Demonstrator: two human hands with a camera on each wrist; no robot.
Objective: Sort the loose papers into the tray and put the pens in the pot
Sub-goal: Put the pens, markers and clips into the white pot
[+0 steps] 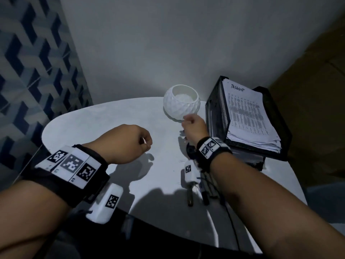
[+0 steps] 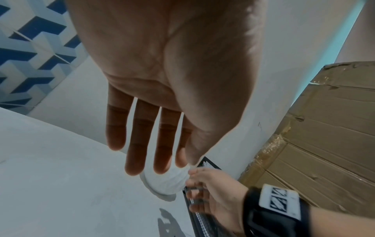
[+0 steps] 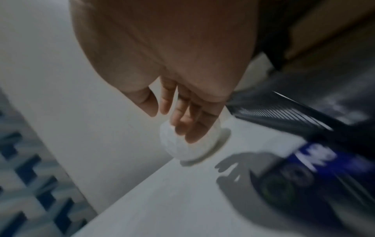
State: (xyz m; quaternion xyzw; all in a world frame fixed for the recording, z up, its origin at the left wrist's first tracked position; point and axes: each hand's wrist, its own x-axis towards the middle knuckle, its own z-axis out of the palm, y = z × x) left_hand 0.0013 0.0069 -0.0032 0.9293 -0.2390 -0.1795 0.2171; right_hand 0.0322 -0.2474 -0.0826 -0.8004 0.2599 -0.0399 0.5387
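Observation:
A white faceted pot (image 1: 179, 107) stands at the back of the round white table (image 1: 93, 128); nothing shows inside it. My right hand (image 1: 186, 122) hovers just in front of the pot (image 3: 182, 149), its fingers (image 3: 190, 128) loosely extended and holding nothing. My left hand (image 1: 145, 144) hangs over the middle of the table, fingers (image 2: 140, 144) straight and bare. To the right, a black tray (image 1: 216, 116) holds a stack of printed papers (image 1: 248, 116). Two dark pens (image 1: 190, 197) lie on the table under my right forearm.
A cardboard box (image 2: 324, 128) stands right of the tray against the wall. A blurred blue item with white lettering (image 3: 314, 158) lies low beside the tray. The table's front edge (image 1: 168, 225) curves near my forearms. A blue patterned wall (image 1: 28, 81) lies left.

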